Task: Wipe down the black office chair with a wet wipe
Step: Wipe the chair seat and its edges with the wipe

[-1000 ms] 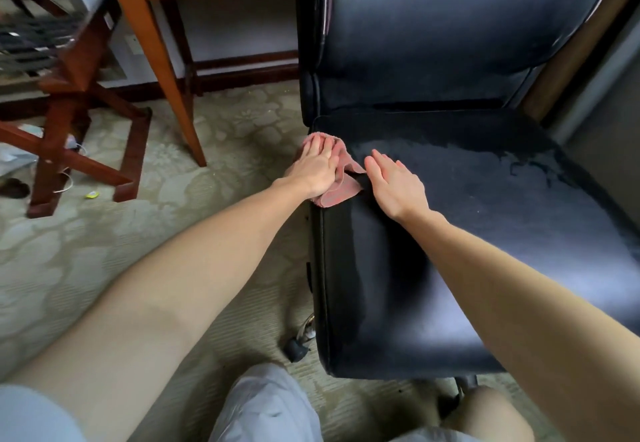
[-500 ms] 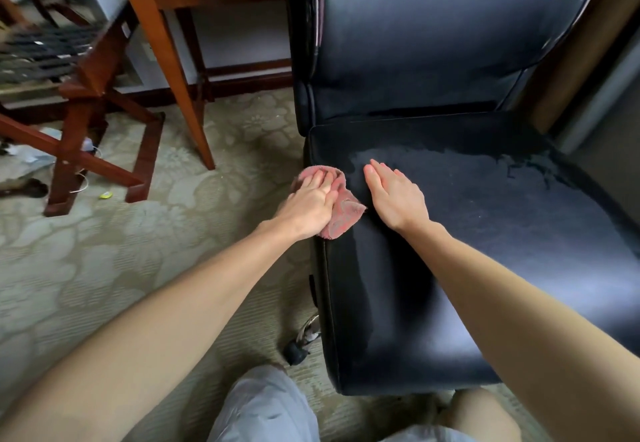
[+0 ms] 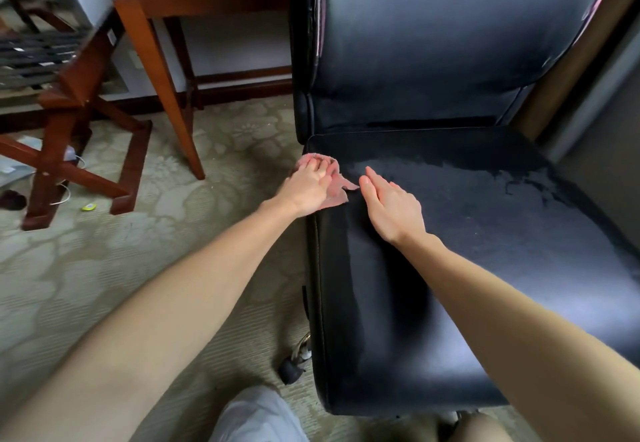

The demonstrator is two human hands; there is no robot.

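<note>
The black office chair [image 3: 467, 233] fills the right half of the view, its seat facing me and its backrest upright behind. A damp sheen covers the middle of the seat. My left hand [image 3: 308, 185] presses a pink wet wipe [image 3: 334, 188] flat against the seat's left edge, near the back corner. Most of the wipe lies hidden under my fingers. My right hand [image 3: 391, 206] rests flat on the seat just to the right of the wipe, fingers together and holding nothing.
A wooden desk [image 3: 166, 60] stands left of the chair, with a folding wooden rack [image 3: 69, 136] further left. Patterned carpet [image 3: 138, 251] covers the floor. A chair caster [image 3: 292, 367] shows under the seat. My knees sit at the bottom edge.
My left hand slid the wipe forward along the seat's left edge, then back toward the rear corner. My right hand stayed flat on the seat.
</note>
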